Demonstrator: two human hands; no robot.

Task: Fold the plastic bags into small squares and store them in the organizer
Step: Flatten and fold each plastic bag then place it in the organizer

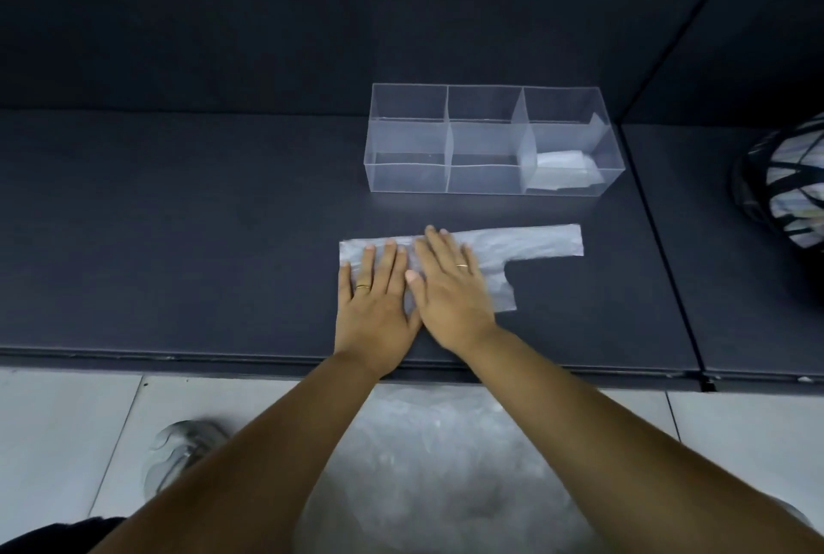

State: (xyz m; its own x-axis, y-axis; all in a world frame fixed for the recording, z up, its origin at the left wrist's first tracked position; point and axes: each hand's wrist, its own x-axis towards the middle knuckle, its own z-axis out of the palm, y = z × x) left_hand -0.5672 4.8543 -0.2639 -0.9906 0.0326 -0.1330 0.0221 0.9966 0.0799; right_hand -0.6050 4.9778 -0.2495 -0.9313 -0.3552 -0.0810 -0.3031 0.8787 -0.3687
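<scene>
- Left hand (376, 290) and right hand (450, 286): fingers straight, pressing the plastic bag (526, 252) flat on the table (178, 241), just near of the organizer (410, 179).
- Bag is a long strip, not yet square.
- Done: one folded bag (564, 172) in near right compartment.
- Left: this bag, plus the pile of bags (437, 464) below the table edge.

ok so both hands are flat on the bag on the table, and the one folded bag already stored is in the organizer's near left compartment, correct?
Wrong compartment. The head view shows the folded bag in the organizer's near right compartment, not the near left. The rest holds: left hand and right hand lie flat on the plastic bag on the table.
</scene>
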